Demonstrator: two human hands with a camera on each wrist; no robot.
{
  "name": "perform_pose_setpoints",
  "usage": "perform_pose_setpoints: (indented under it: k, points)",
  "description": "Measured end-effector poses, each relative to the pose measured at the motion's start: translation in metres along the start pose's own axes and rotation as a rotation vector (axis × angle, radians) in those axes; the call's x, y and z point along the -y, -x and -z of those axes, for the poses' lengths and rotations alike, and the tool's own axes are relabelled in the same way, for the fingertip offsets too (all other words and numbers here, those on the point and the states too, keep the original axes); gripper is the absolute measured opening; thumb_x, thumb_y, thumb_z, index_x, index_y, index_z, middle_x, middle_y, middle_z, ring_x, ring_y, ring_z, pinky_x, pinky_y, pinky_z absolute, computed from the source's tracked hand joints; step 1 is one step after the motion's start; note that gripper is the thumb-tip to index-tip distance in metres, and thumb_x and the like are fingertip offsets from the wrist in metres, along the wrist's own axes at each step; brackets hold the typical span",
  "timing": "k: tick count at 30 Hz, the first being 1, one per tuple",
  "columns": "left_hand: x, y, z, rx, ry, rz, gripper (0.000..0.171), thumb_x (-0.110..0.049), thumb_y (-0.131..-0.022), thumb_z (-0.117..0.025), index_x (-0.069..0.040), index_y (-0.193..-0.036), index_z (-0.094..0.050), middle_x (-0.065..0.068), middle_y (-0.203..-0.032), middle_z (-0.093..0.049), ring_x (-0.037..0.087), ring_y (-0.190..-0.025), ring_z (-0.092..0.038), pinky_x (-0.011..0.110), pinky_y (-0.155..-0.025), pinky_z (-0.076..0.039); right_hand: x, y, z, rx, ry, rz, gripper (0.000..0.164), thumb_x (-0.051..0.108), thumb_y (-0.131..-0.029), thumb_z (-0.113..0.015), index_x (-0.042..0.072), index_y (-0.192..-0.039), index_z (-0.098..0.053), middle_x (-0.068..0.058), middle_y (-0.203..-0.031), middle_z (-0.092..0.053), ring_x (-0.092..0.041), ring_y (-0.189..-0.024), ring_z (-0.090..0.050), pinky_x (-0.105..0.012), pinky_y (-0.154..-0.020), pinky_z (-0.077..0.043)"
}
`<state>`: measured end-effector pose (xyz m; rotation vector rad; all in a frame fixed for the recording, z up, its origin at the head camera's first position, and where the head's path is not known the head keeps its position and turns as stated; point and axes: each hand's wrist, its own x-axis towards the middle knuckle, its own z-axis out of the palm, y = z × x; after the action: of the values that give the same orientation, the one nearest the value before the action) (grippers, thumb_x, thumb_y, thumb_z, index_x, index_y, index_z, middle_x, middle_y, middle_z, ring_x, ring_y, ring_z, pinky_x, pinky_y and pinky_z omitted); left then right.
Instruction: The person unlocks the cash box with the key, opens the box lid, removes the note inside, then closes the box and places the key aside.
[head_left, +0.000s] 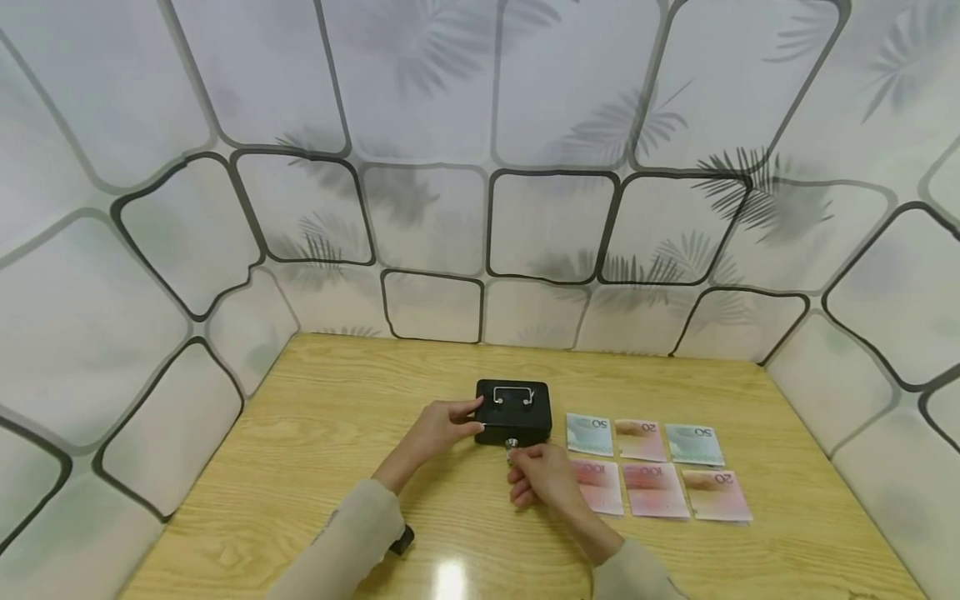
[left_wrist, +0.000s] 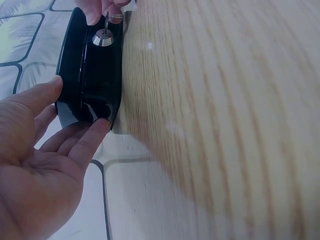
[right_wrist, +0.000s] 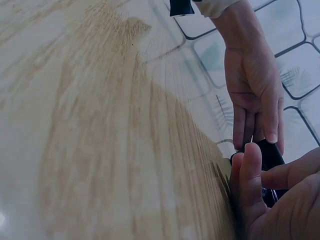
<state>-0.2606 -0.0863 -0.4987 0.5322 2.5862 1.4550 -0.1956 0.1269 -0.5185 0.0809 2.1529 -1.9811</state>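
A black cash box (head_left: 514, 410) with a silver folding handle (head_left: 513, 395) on its lid stands on the table, lid down. My left hand (head_left: 433, 432) grips its left end, the thumb on one edge and the fingers along the side, as the left wrist view shows. From the silver lock (left_wrist: 103, 38) on the front face a key (left_wrist: 106, 22) with a ring sticks out. My right hand (head_left: 546, 477) pinches this key between thumb and finger. In the right wrist view the right hand (right_wrist: 285, 200) hides most of the box.
Right of the box several banknotes lie in two rows on the wooden table (head_left: 322, 467), among them a green 50 note (head_left: 589, 435), a pink 100 note (head_left: 656, 490) and a 20 note (head_left: 716, 496). Patterned fabric walls (head_left: 427, 217) enclose the table's back and sides.
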Motion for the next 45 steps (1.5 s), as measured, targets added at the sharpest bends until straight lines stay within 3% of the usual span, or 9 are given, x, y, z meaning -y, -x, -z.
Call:
perform_pose_setpoints:
  k: [8,16,29,45]
  points:
    - [-0.0006,0.0002,0.0007,-0.003,0.002,0.011,0.050,-0.020,-0.098,-0.074,-0.008,-0.145,-0.060,0.016,-0.143,-0.059,0.032,-0.127,-0.061,0.046,-0.100,-0.052,-0.0006,-0.0047,-0.0011,-0.010,0.048,-0.023,0.022,0.010,-0.101,-0.064,-0.012,-0.099,-0.067,-0.010,-0.073,-0.065,-0.014,-0.049,-0.064,-0.032,-0.047,-0.057]
    - [0.0005,-0.0010,0.0002,-0.005,0.003,0.017,0.050,-0.021,-0.098,-0.074,-0.009,-0.144,-0.060,0.015,-0.143,-0.059,0.031,-0.127,-0.060,0.045,-0.100,-0.052,-0.0048,-0.0077,-0.0050,-0.047,0.087,0.022,0.012,0.003,-0.095,-0.067,-0.004,-0.096,-0.056,-0.008,-0.070,-0.066,-0.013,-0.046,-0.062,-0.029,-0.042,-0.053]
    - [-0.0022,-0.0009,0.0013,0.001,0.008,0.024,0.051,-0.019,-0.097,-0.074,-0.009,-0.145,-0.060,0.016,-0.143,-0.059,0.032,-0.127,-0.061,0.044,-0.098,-0.054,-0.0059,-0.0073,-0.0079,-0.078,0.118,0.102,0.010,-0.001,-0.094,-0.066,-0.002,-0.090,-0.057,-0.008,-0.067,-0.065,-0.013,-0.043,-0.061,-0.030,-0.040,-0.052]
    - [-0.0040,0.0011,-0.0030,-0.012,-0.021,0.029,0.049,-0.019,-0.097,-0.074,-0.009,-0.144,-0.061,0.018,-0.142,-0.060,0.031,-0.122,-0.064,0.037,-0.088,-0.057,-0.0079,-0.0059,-0.0048,-0.077,0.105,0.102,0.011,-0.003,-0.095,-0.067,-0.002,-0.089,-0.058,-0.008,-0.066,-0.065,-0.013,-0.045,-0.062,-0.030,-0.042,-0.053]
